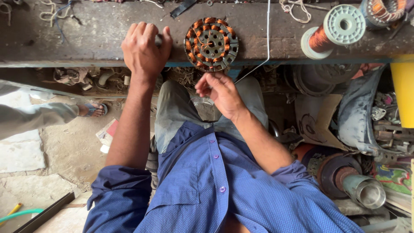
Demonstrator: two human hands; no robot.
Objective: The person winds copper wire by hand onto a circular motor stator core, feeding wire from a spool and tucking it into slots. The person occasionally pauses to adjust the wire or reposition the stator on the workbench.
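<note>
hands at copper-wound stator, workbench

Clutter around the workshop bench

A spool of copper wire lies at the upper right on the bench; a shiny metal cylinder sits at the lower right, a sandalled foot at the left, a green hose at the lower left.
</note>
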